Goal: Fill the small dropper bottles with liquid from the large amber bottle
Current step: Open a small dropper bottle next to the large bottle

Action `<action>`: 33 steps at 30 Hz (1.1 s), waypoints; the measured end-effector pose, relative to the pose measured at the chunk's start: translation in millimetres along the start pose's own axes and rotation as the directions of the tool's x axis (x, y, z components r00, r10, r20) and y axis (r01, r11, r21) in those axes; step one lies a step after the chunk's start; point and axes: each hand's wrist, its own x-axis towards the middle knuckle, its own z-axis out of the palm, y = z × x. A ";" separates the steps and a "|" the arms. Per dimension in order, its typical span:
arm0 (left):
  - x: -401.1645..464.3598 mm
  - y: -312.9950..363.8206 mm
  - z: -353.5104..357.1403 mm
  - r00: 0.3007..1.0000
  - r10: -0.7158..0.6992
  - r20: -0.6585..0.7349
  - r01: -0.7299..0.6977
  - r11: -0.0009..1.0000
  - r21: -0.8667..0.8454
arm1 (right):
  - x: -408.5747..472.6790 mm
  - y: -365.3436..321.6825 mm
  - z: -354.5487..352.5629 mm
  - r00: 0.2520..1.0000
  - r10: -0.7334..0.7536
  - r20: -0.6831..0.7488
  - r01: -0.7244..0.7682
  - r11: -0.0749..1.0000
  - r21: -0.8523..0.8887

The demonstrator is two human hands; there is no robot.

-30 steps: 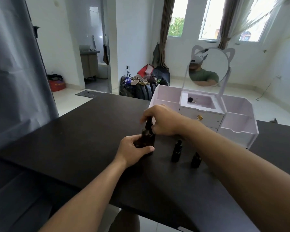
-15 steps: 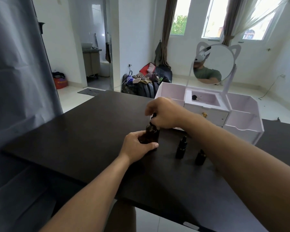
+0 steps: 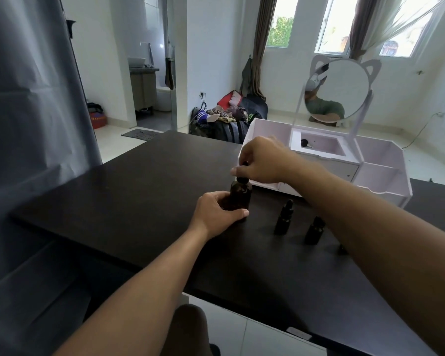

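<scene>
The large amber bottle [image 3: 240, 195] stands upright on the black table [image 3: 139, 191]. My left hand [image 3: 216, 213] grips its lower body from the left. My right hand [image 3: 261, 163] is over the bottle and pinches its black dropper cap [image 3: 242, 179], which sits at the bottle's neck. Two small dark dropper bottles stand to the right: one [image 3: 284, 220] with its dropper cap on, another [image 3: 314, 231] partly behind my right forearm. A small dark piece [image 3: 341, 250] shows at the forearm's edge.
A pale pink vanity organiser [image 3: 380, 181] with a cat-ear mirror [image 3: 337, 89] stands right behind the bottles; a small dark item [image 3: 305, 143] lies in its top tray. A grey curtain [image 3: 28, 124] hangs at the left. The table's near edge runs across the lower frame.
My right hand has lifted a little at the cap, so more of the bottle's neck shows. My left hand keeps its hold on the bottle. The camera has shifted slightly.
</scene>
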 end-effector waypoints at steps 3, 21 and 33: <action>-0.9 2.6 0.4 1.000 -0.011 -0.002 0.011 1.000 0.000 | -2.0 2.0 5.5 1.000 0.020 -0.019 -0.022 0.998 -0.060; -0.6 1.9 1.3 1.000 -0.005 -0.009 0.005 1.000 0.004 | -1.2 4.0 0.5 0.996 -0.073 0.049 0.069 0.995 0.073; -1.6 1.6 -0.3 1.000 -0.006 -0.004 0.006 0.999 0.035 | -5.2 2.6 0.1 0.994 -0.072 0.079 0.061 0.989 0.138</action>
